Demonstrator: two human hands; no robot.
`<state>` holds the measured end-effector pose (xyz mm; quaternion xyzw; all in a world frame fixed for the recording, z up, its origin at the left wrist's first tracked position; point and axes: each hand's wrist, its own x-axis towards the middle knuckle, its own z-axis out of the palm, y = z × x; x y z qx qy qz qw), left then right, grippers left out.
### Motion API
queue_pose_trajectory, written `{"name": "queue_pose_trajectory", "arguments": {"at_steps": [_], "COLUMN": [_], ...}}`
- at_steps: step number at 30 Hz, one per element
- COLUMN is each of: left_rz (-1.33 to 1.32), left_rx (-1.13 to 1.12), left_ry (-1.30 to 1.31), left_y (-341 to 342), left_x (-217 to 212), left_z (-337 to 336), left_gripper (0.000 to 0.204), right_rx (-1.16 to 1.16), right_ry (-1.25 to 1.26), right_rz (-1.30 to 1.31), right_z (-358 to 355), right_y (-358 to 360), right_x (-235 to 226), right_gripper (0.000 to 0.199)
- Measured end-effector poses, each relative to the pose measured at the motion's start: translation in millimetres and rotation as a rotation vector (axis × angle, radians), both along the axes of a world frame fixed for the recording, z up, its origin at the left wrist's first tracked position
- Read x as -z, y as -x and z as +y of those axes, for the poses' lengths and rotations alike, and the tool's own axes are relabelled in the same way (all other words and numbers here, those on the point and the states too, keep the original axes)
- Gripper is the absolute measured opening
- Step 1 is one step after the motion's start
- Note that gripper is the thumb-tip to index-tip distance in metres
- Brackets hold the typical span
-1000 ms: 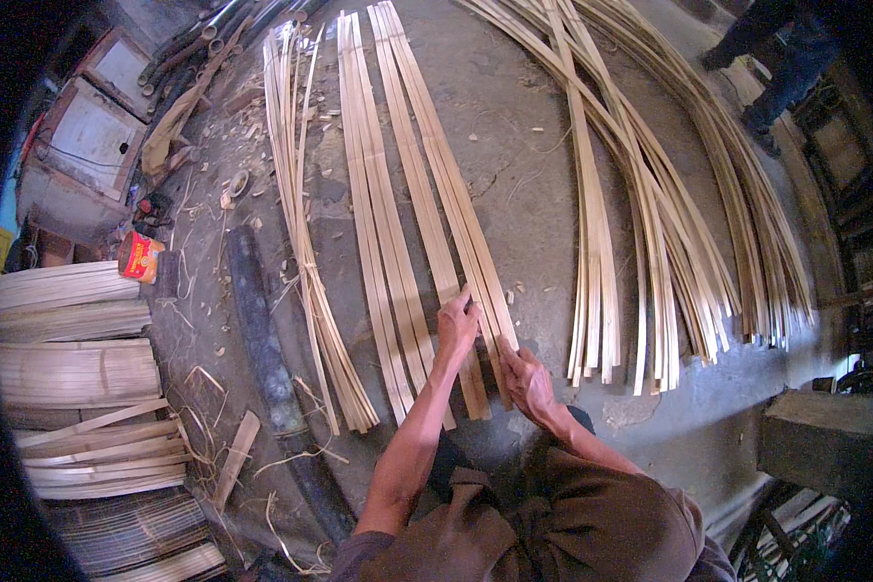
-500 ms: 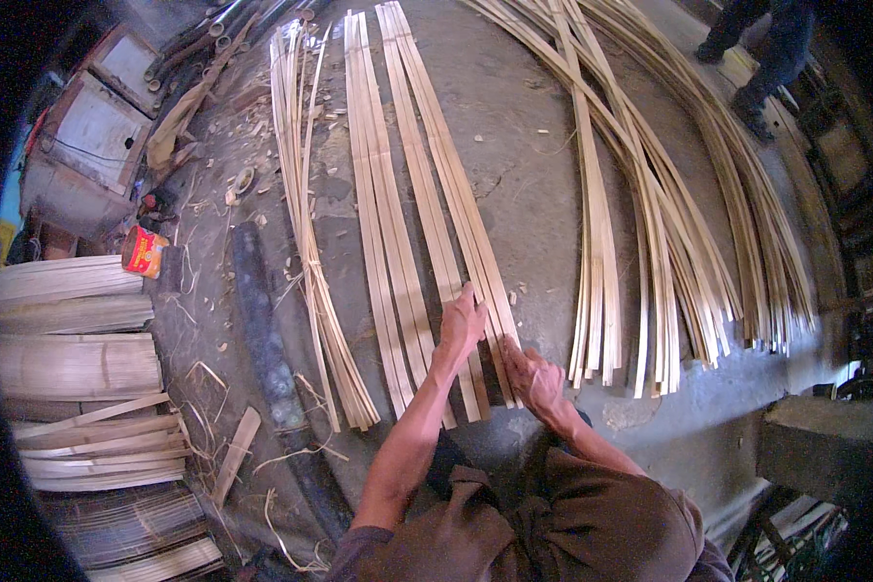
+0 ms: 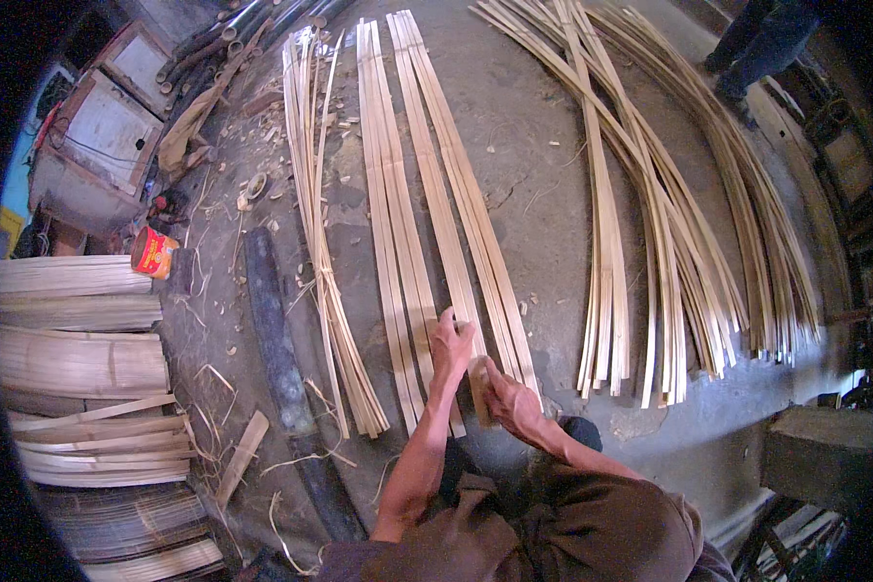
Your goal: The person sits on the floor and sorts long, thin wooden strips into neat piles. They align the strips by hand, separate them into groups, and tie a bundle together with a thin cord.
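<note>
Both hands grip near ends of flat pale bamboo strips (image 3: 436,223) on the concrete floor (image 3: 543,145) — left hand (image 3: 453,346) pressing, right hand (image 3: 510,400) pinching (several strips already lie aligned; curved pale bamboo slats (image 3: 669,223) remain unsorted).

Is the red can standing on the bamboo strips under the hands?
No, the red can sits far to the person's left near stacked slats, apart from the strips that both hands touch.

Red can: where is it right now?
Head view, left side: the red can sits on the floor just above the stacked bamboo bundles, left of the dark pole and below the grey box.
</note>
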<state>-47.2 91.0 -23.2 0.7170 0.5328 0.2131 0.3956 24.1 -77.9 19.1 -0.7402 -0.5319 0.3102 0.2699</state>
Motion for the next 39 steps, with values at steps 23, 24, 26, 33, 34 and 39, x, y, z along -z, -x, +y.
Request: {"name": "queue_pose_trajectory", "arguments": {"at_steps": [23, 24, 26, 33, 34, 39], "left_rz": [-0.198, -0.174, -0.122, -0.187, -0.213, -0.200], "left_rx": [-0.070, -0.067, -0.061, -0.076, -0.092, -0.090], "left_ry": [0.243, 0.120, -0.128, 0.194, 0.203, 0.199], "left_y": [-1.0, -0.8, 1.0, -3.7, -1.7, -2.7], "left_x": [-0.4, 5.4, 16.7, 9.7, 12.7, -2.3], "left_z": [-7.0, -7.1, -7.5, -7.9, -8.0, -9.8], "left_gripper": [0.047, 0.045, 0.042, 0.050, 0.050, 0.051], "right_rx": [0.401, 0.383, 0.380, 0.403, 0.410, 0.429], "right_ry": [-0.247, -0.243, -0.162, -0.208, -0.229, -0.248], "right_rz": [0.089, 0.111, 0.144, 0.014, 0.038, 0.079], "right_z": [-19.6, -21.7, -21.2, -20.4, -19.6, -22.1], "right_y": [-21.2, -27.2, -32.1, -52.6, -52.0, -50.3], "right_x": [-11.2, -12.0, -13.3, 8.4, 10.4, 0.0], "right_gripper": [0.048, 0.052, 0.057, 0.045, 0.045, 0.042]}}
